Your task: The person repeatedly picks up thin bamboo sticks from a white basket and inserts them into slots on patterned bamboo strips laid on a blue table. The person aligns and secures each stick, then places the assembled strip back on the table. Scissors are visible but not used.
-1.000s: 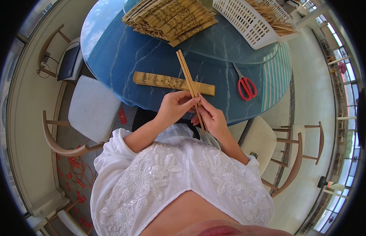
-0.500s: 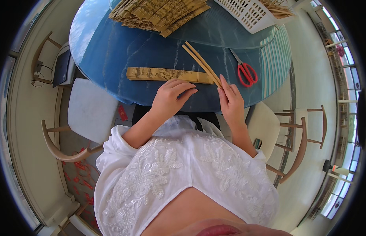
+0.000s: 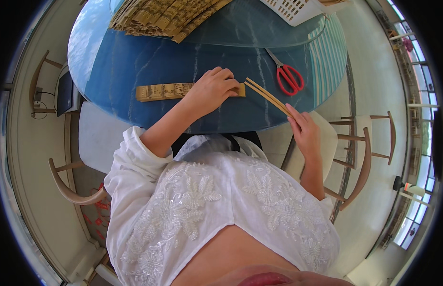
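A pair of wooden chopsticks [image 3: 265, 95] is pinched by its lower end in my right hand [image 3: 304, 127]. The sticks slant up to the left, their far tips close to a stack of printed golden-brown paper chopstick sleeves [image 3: 162, 92] lying flat on the blue table [image 3: 155, 62]. Over the right part of that stack is my left hand [image 3: 213, 91], its fingers curled down and gripping the sleeve's end. The fingertips are partly hidden, and the hand covers the stack's middle. Red-handled scissors [image 3: 290, 80] lie beyond the chopsticks, touched by neither hand.
At the far left rises a large pile of the same paper sleeves [image 3: 159, 16]. A white perforated plastic basket [image 3: 293, 10] holding sticks stands at the far right. Wooden-framed chairs with pale seats flank me, one at left [image 3: 100, 136], one at right [image 3: 321, 138].
My left hand has moved up and right onto the sleeve's end. My right hand has drawn the chopsticks right and nearer to me, away from the stack. The whole view has shifted slightly.
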A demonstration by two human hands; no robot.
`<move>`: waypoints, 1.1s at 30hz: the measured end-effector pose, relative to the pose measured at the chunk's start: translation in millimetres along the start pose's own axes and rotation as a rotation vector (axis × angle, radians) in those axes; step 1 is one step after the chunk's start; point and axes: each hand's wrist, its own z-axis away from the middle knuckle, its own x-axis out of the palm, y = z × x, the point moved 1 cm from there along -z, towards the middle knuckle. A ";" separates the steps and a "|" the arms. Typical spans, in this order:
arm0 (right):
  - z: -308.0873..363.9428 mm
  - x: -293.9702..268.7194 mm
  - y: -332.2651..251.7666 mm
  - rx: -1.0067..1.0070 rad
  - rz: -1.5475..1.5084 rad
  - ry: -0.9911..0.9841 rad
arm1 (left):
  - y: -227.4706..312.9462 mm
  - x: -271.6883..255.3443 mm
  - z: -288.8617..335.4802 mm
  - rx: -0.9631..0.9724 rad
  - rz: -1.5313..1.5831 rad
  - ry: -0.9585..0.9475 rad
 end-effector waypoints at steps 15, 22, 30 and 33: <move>-18.3 -4.5 19.5 -0.093 0.035 -0.127 | -4.4 1.2 -6.3 -0.075 0.124 -0.068; -26.1 -4.2 27.2 -0.115 0.023 -0.164 | -6.2 -0.8 -8.0 -0.105 0.143 -0.114; -30.8 -6.6 30.2 -0.116 0.016 -0.182 | -4.4 -1.0 -6.8 -0.087 0.159 -0.063; -31.4 -7.1 30.6 -0.117 0.019 -0.188 | -3.3 0.0 -7.2 -0.083 0.150 -0.057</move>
